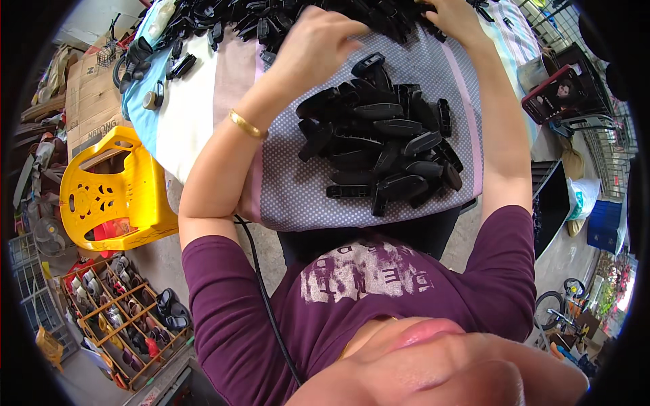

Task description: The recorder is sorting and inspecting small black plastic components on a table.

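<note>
On the cloth-covered table, a pile of elongated black plastic pieces (379, 135) lies close in front of me. A larger heap of similar black pieces (230, 13) spreads along the far side. My left hand (321, 44) hovers between the two, slightly blurred, its thumb apart from the fingers and nothing visible between them. At the far heap's right part, my right hand (457, 20) reaches in with bent fingers against the black pieces. The upper picture edge cuts those fingers off, so any hold there is hidden.
A yellow plastic chair (115, 189) stands left of the table, with a wooden shoe rack (128, 314) nearer me. To the right are a phone or tablet with a lit screen (558, 93) and a black box (550, 203). A black cable (261, 284) runs down by my left arm.
</note>
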A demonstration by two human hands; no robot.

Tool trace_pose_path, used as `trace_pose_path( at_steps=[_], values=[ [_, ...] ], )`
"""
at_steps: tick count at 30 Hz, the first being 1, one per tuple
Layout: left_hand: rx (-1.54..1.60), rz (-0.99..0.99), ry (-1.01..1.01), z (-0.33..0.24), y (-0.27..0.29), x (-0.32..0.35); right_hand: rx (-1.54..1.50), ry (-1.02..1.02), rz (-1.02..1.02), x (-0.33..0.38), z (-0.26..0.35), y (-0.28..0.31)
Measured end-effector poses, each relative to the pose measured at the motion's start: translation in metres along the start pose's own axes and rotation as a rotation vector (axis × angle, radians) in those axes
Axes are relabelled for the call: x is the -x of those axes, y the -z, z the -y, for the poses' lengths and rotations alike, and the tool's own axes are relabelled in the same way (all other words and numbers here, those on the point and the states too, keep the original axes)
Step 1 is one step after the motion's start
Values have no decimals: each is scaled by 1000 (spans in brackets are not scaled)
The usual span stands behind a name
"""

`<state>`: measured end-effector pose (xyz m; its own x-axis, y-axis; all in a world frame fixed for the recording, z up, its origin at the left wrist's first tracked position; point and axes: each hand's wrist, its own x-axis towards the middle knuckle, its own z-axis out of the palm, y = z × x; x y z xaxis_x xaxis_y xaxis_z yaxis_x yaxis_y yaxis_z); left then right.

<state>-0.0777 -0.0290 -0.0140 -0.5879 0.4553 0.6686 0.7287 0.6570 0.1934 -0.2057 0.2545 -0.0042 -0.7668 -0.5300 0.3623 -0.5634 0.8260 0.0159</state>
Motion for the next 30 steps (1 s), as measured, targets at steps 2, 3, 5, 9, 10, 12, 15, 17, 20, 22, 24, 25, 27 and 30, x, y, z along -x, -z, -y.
trace_pose_path(
  at_steps=[2,3,5,9,10,12,15,17,20,22,24,25,27,30],
  values=[
    [-425,-42,13,21,-2,4,28,4,-33,-1,-1,-2],
    [-427,-41,12,23,-4,3,-122,53,-190,-3,-3,-6],
    [-269,112,166,7,4,-14,-264,96,-346,-5,-2,-8],
    [-352,219,67,7,-30,-40,-967,-250,-306,-13,15,-10],
    [-493,287,52,23,-39,-34,-1210,-255,-264,-21,30,-18],
    [-529,279,54,34,-58,-33,-1489,-265,-173,-23,44,-16],
    [-455,155,-18,27,-58,-32,-1628,-322,-119,-17,44,-23],
    [-358,105,-45,26,-47,-29,-1662,-305,-106,-16,52,-28],
    [640,-5,692,29,-33,-23,-1894,-397,-83,-11,76,-22],
    [1163,-129,892,39,-29,-14,-1845,-381,-52,-6,90,-21],
    [1485,-185,901,45,-31,-6,-1651,-252,-71,-3,100,-36],
    [1526,-244,903,40,-28,-3,-1570,-194,-115,-2,109,-36],
    [1565,-305,904,31,-23,0,-1472,-105,-114,4,116,-29],
    [1311,-245,841,27,-20,3,-1428,-27,-158,9,123,-17]
  ],
)
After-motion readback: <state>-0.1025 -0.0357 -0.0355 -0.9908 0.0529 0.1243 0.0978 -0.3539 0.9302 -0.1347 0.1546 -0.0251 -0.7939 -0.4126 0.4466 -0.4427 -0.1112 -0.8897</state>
